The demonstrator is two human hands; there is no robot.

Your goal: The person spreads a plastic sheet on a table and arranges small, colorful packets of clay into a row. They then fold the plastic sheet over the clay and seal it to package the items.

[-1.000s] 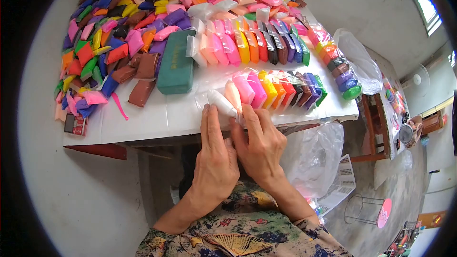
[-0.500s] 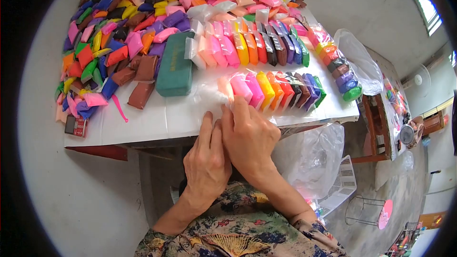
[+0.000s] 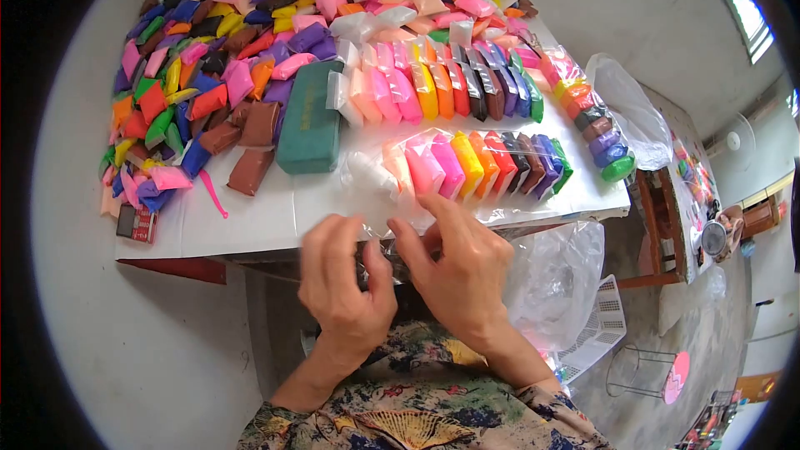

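A clear plastic bag holds a row of coloured packets [image 3: 472,165], white and peach at the left through yellow and red to green at the right. It lies along the front of the table. Before its left end, my right hand [image 3: 462,271] has thumb and index finger apart, the index fingertip right at the bag's near edge. My left hand [image 3: 343,275] is raised at the table edge, its fingers loosely curved and the thumb apart, slightly blurred. Nothing shows in it. Behind the row lies a second bagged row of similar packets [image 3: 442,83].
A green case [image 3: 310,117] lies left of the rows. A big heap of loose coloured packets [image 3: 242,33] covers the back and left. Another filled bag [image 3: 593,121] lies at the right edge. A pink strip [image 3: 214,194] and small red device [image 3: 137,223] are at front left.
My hands were close together at the bag's left end. Now they have parted, the left drawn left with fingers lifted, the right shifted slightly right and down.
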